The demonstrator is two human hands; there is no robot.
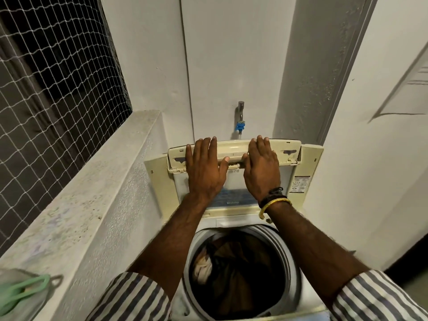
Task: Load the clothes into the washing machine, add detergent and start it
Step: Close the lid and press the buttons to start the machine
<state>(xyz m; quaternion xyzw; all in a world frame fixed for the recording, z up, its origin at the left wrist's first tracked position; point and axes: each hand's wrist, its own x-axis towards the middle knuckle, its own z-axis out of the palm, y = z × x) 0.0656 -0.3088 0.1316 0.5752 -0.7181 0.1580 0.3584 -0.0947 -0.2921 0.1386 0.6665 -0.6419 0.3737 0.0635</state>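
Our two hands, the left hand [205,169] and right hand [261,166], press flat-fingered on one raised lid [234,150]; one drum [240,274] holds dark clothes [236,269].

I see washing machine [231,228] below me against the back wall, clothes [234,269] in its drum, raised lid [234,151] behind the opening, my left hand [205,167] and right hand [261,167] flat on it side by side, tap [240,114] on the wall behind, ledge [92,193] left, netting [58,89] beyond the ledge.
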